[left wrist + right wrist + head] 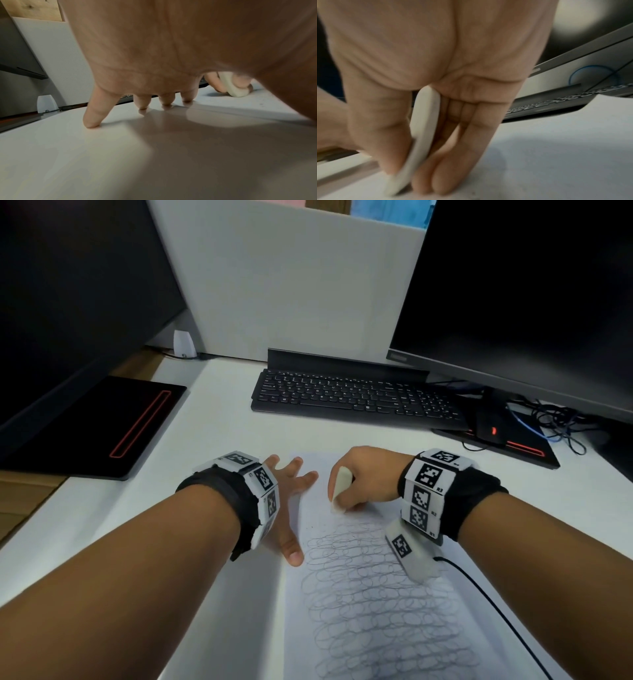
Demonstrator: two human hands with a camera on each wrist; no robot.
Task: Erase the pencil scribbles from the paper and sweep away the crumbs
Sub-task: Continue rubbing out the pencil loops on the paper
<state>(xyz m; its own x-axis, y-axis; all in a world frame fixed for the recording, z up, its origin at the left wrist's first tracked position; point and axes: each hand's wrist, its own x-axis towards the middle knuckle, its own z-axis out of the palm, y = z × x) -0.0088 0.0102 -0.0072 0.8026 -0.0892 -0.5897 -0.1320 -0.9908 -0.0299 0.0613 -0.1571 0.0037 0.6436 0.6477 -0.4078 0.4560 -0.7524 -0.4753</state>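
Eraser (340,490) pinched in right hand (368,474) on scribbled paper (376,611) — left hand (287,501) splayed flat, steadying its edge.

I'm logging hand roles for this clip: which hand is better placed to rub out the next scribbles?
The right hand. It already pinches the white eraser with its tip down on the paper, just above the scribbles. The left hand lies spread along the paper's left edge, holding it steady.

My white bench (219,440) runs back to a pale grey partition (291,278). Dark monitors (534,285) flank it, above a black keyboard (352,398), tangled cables (555,422) and a small white device (184,344).
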